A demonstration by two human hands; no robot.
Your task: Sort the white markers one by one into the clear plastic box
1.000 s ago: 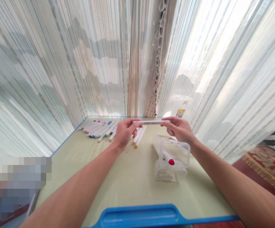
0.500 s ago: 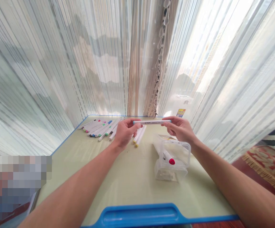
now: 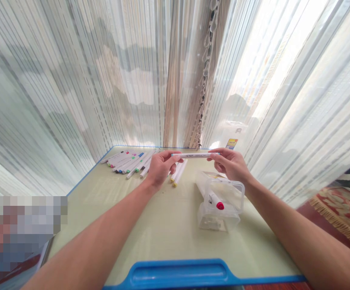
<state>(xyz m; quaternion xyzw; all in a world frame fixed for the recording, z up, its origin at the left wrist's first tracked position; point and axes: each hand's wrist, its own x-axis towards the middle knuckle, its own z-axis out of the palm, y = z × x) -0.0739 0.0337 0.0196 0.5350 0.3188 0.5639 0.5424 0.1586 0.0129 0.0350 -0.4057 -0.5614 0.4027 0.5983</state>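
Observation:
A white marker [image 3: 195, 155] with light-blue ends is held level above the table. My left hand [image 3: 162, 167] pinches its left end, and my right hand [image 3: 229, 164] pinches the right end between thumb and fingers. Below my right hand stands an open clear plastic case [image 3: 220, 219] with a red-tipped marker [image 3: 216, 201] lying in it. Two yellow-ended white markers [image 3: 178, 174] rest on the table just right of my left hand, partly hidden by it. Left of that hand, several white markers [image 3: 129, 164] with coloured ends lie side by side.
The pale green table [image 3: 162, 225] has a blue rim with a blue tray-like recess [image 3: 177, 274] at the front. A clear box with a yellow label [image 3: 232, 135] stands at the back right. Striped sheer curtains [image 3: 138, 80] hang behind. A patterned fringed rug [image 3: 344, 213] shows at right.
The right thumb has shifted over the marker's right end, covering more of it. Both hands otherwise keep their hold, and the view has shifted slightly.

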